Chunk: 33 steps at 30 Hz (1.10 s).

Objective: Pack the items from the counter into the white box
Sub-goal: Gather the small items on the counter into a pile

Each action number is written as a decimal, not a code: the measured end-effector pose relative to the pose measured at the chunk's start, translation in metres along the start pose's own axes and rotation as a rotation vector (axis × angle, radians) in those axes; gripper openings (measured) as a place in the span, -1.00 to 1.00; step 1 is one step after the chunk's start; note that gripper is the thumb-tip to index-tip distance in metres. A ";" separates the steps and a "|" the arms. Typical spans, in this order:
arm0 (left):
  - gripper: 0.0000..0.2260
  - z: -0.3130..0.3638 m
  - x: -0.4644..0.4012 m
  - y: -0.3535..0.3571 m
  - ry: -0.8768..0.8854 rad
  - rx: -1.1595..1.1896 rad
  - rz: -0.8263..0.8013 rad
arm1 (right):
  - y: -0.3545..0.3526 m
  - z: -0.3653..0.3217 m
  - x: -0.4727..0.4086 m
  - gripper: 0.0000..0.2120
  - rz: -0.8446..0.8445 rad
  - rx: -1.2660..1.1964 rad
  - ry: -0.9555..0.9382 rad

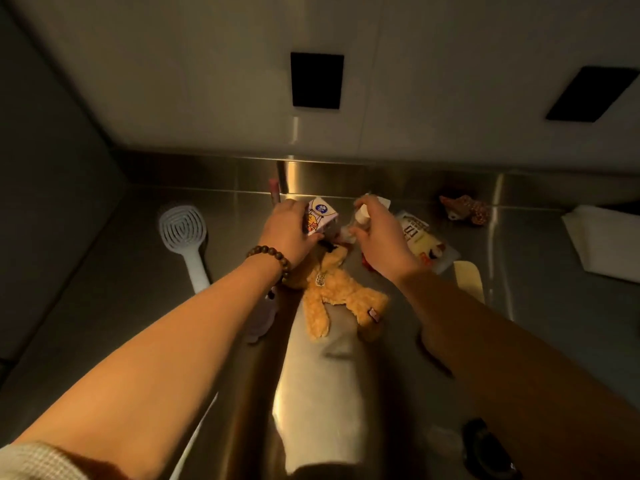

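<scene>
My left hand (289,230), with a bead bracelet on the wrist, grips a small printed carton (320,216) above the steel counter (138,289). My right hand (379,233) is closed on a small pale bottle (362,213) right beside the carton. An orange plush toy (332,292) lies on the counter just below both hands. A snack packet (424,240) lies to the right of my right hand. At the far right edge sits a white box (606,240), only partly in view.
A white slotted hairbrush (185,237) lies at the left. A reddish patterned object (465,209) sits near the back wall. A pale flat piece (469,278) lies by my right forearm, a purple object (263,317) under my left forearm, a dark object (485,448) at bottom right.
</scene>
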<state>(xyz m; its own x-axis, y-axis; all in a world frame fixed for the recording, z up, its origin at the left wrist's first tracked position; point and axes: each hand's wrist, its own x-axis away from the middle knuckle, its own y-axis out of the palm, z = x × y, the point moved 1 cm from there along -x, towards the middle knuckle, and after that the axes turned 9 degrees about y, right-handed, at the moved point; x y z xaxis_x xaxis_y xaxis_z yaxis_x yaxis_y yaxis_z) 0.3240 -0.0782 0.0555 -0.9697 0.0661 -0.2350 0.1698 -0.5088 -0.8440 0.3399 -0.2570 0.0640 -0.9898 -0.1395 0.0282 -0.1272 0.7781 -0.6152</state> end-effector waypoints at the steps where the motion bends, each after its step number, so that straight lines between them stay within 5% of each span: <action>1: -0.47 -0.003 -0.010 0.003 -0.014 -0.010 -0.012 | 0.004 -0.001 -0.014 -0.66 -0.014 0.005 -0.003; 12: -0.58 -0.046 -0.090 0.051 -0.105 -0.098 -0.117 | 0.040 0.008 -0.125 -0.67 -0.048 0.228 0.048; 19: -0.52 -0.071 -0.093 0.066 -0.108 -0.051 -0.152 | 0.056 0.012 -0.133 -0.69 -0.053 0.144 -0.044; 23: -0.45 -0.072 -0.086 0.064 -0.088 -0.039 -0.152 | 0.052 0.009 -0.128 -0.43 -0.057 0.133 -0.075; 28: -0.56 -0.064 -0.071 0.045 0.100 0.002 0.020 | 0.020 0.020 -0.116 -0.21 0.159 0.151 -0.075; 33: -0.63 -0.055 -0.060 0.046 0.293 -0.014 -0.235 | -0.008 0.065 -0.097 -0.25 0.100 0.290 0.244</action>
<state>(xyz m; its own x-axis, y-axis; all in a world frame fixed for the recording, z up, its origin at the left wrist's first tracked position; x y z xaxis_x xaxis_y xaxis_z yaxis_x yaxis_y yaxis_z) 0.3993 -0.0578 0.0042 -0.8917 0.4232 -0.1603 -0.0468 -0.4387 -0.8974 0.4411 -0.2895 0.0147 -0.9870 0.1046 0.1218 -0.0408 0.5705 -0.8203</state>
